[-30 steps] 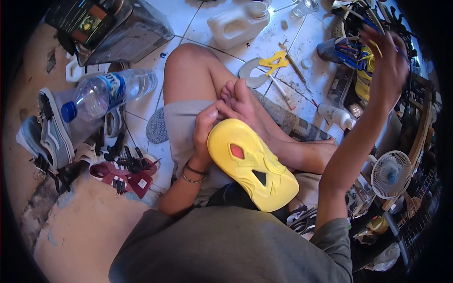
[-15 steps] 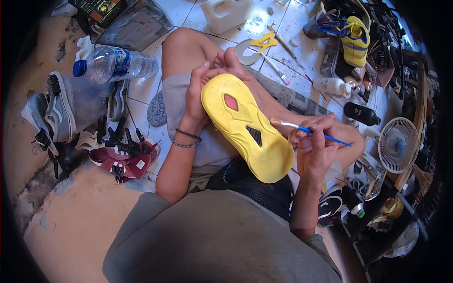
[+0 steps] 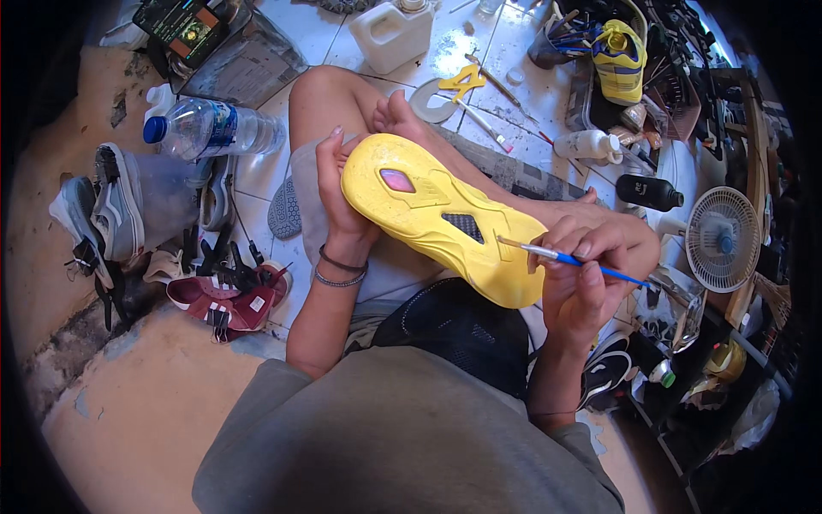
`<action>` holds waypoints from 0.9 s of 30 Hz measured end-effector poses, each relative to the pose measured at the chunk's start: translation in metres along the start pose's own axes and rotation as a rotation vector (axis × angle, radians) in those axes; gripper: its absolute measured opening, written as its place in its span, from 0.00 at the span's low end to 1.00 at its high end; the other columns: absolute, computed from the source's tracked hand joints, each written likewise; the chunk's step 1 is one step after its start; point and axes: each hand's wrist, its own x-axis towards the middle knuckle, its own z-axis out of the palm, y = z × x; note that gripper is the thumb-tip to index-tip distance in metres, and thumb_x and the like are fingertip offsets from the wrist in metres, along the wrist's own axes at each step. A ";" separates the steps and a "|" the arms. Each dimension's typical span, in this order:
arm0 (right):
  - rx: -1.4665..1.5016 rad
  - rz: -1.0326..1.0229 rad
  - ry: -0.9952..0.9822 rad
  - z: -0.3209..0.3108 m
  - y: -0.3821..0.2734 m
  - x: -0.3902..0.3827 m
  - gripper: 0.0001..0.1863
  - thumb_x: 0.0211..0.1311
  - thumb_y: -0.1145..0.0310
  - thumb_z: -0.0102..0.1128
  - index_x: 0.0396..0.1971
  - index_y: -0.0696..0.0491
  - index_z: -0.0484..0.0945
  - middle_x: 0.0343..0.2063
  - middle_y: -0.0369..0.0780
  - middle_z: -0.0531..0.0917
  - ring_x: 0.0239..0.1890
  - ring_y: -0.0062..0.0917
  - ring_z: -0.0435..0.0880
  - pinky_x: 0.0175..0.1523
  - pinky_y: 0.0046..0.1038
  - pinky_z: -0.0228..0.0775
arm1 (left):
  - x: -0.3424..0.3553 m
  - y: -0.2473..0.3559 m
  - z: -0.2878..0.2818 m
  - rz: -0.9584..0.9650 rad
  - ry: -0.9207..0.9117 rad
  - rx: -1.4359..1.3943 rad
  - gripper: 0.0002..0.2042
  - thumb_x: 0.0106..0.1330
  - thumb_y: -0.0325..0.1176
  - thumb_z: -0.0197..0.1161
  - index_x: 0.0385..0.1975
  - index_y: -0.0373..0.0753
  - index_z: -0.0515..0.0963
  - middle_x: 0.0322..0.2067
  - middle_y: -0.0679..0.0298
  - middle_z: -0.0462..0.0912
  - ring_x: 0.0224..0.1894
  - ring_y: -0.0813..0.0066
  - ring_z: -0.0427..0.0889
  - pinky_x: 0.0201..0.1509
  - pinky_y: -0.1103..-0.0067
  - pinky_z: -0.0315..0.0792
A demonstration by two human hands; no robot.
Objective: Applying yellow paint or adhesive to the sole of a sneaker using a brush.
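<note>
A yellow shoe sole (image 3: pixel 411 184) lies tilted across my lap, its patterned face up, with a pinkish diamond inset and a dark triangular one. My left hand (image 3: pixel 338 184) grips its left end, some fingers hidden beneath. In my right hand (image 3: pixel 586 270), a thin paintbrush (image 3: pixel 561 255) with a blue handle is pinched between thumb and fingers. The pale bristles are over the sole's right half, close to the surface beside the dark inset; whether they touch I cannot tell. Part of my right hand is by the sole's right end.
On the left are a water bottle (image 3: pixel 214 130), grey shoes (image 3: pixel 117 201) and a maroon shoe (image 3: pixel 227 295). Ahead on the tiles stand a white jug (image 3: pixel 394 36) and a yellow cutout piece (image 3: pixel 462 83). To the right are a yellow shoe (image 3: pixel 619 64), a black bottle (image 3: pixel 649 193) and a fan (image 3: pixel 722 240).
The sole has turned to lie more level, its left end shifting left. My right hand has brought the brush tip down over the sole's right half. The view has shifted slightly.
</note>
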 end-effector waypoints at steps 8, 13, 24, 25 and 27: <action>-0.340 -0.140 -0.042 0.006 -0.013 -0.011 0.10 0.61 0.64 0.60 0.33 0.53 0.70 0.24 0.39 0.81 0.34 0.30 0.76 0.66 0.60 0.55 | -0.026 0.006 0.035 0.313 0.084 0.266 0.27 0.71 0.48 0.37 0.35 0.27 0.77 0.32 0.49 0.84 0.36 0.64 0.84 0.46 0.75 0.77; -0.607 -0.333 -0.184 0.013 -0.021 -0.016 0.08 0.58 0.71 0.63 0.35 0.52 0.74 0.29 0.40 0.87 0.38 0.30 0.77 0.47 0.34 0.73 | -0.039 0.012 0.059 0.457 0.187 0.384 0.25 0.73 0.44 0.34 0.34 0.28 0.75 0.32 0.50 0.83 0.35 0.68 0.83 0.46 0.77 0.76; -0.729 -0.295 -0.250 0.024 -0.031 -0.019 0.10 0.52 0.75 0.68 0.33 0.50 0.76 0.31 0.37 0.88 0.38 0.30 0.77 0.48 0.34 0.74 | -0.045 0.003 0.049 0.647 0.112 0.488 0.16 0.74 0.36 0.39 0.42 0.29 0.69 0.36 0.47 0.82 0.36 0.67 0.83 0.45 0.76 0.77; -0.730 -0.295 -0.248 0.024 -0.031 -0.018 0.10 0.52 0.75 0.68 0.33 0.50 0.76 0.31 0.37 0.88 0.38 0.30 0.77 0.48 0.34 0.74 | -0.046 0.005 0.048 0.649 0.110 0.487 0.15 0.74 0.36 0.39 0.42 0.29 0.69 0.36 0.47 0.82 0.36 0.67 0.83 0.45 0.76 0.77; -0.764 -0.319 -0.271 0.023 -0.033 -0.016 0.08 0.52 0.73 0.67 0.31 0.51 0.77 0.28 0.37 0.88 0.36 0.30 0.76 0.47 0.33 0.73 | -0.048 0.009 0.045 0.654 0.106 0.486 0.14 0.74 0.35 0.40 0.42 0.29 0.69 0.37 0.47 0.82 0.36 0.66 0.83 0.46 0.76 0.77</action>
